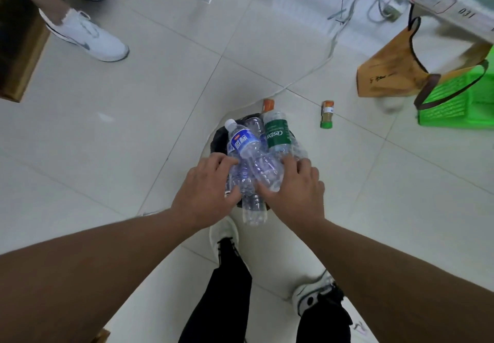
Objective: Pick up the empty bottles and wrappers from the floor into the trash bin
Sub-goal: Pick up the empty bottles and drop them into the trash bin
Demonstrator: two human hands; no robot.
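Several clear plastic bottles are bunched above a black-lined trash bin [219,137] on the tiled floor. A blue-labelled bottle [247,147] lies on top, and a green-labelled bottle [278,134] lies beside it to the right. My left hand [207,190] presses the bunch from the left with fingers curled on the bottles. My right hand [292,185] holds it from the right. A small green-capped bottle [327,114] lies on the floor right of the bin. An orange-capped bottle [268,105] peeks out just behind the bin.
Another person's white shoes [88,35] stand at the upper left beside a wooden box [18,56]. A brown paper bag [393,70] and a green basket [454,102] sit at the right under a table edge. A white cable [307,74] crosses the floor. My own feet are below.
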